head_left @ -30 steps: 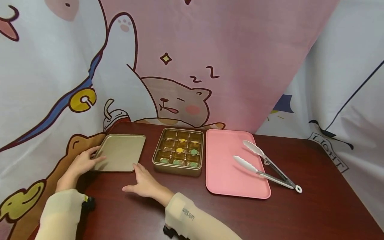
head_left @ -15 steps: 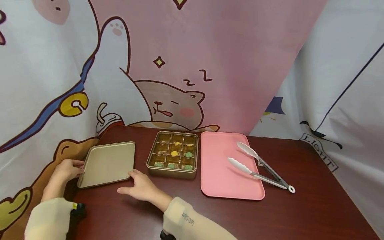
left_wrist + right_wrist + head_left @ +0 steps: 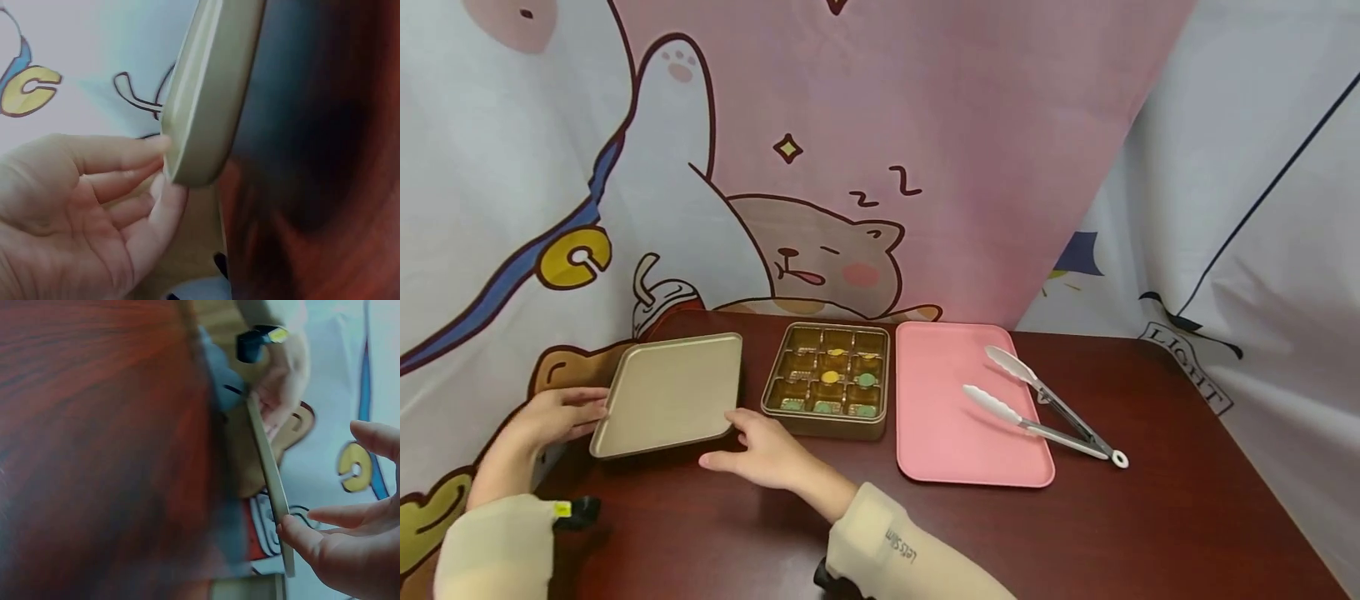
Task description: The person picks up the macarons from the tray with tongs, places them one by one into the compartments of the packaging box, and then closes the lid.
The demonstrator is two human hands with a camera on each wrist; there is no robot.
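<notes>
A pale gold rectangular lid (image 3: 673,390) is tilted, its near edge raised off the table at the left. My left hand (image 3: 553,419) holds its left edge; in the left wrist view the fingertips (image 3: 164,146) grip the rim (image 3: 212,106). At the lid's near right corner, my right hand (image 3: 771,452) touches the edge with its fingers, while the thumb points away. The right wrist view has the lid (image 3: 270,465) edge-on, one fingertip (image 3: 289,526) against it. Just right of the right hand stands a gold box (image 3: 823,427) with a divided insert holding several yellow and green pieces.
A pink tray (image 3: 940,442) lies right of the box. White-tipped metal tongs (image 3: 1060,404) rest spread across it, their ring end on the dark red table (image 3: 1187,483). A printed cloth (image 3: 1000,167) hangs behind the table and at both sides.
The lid has been drawn toward the front left and lifted, and it is now turned a little. Both hands are at its edges; the right fingers have come onto its corner. Box, tray and tongs keep their places.
</notes>
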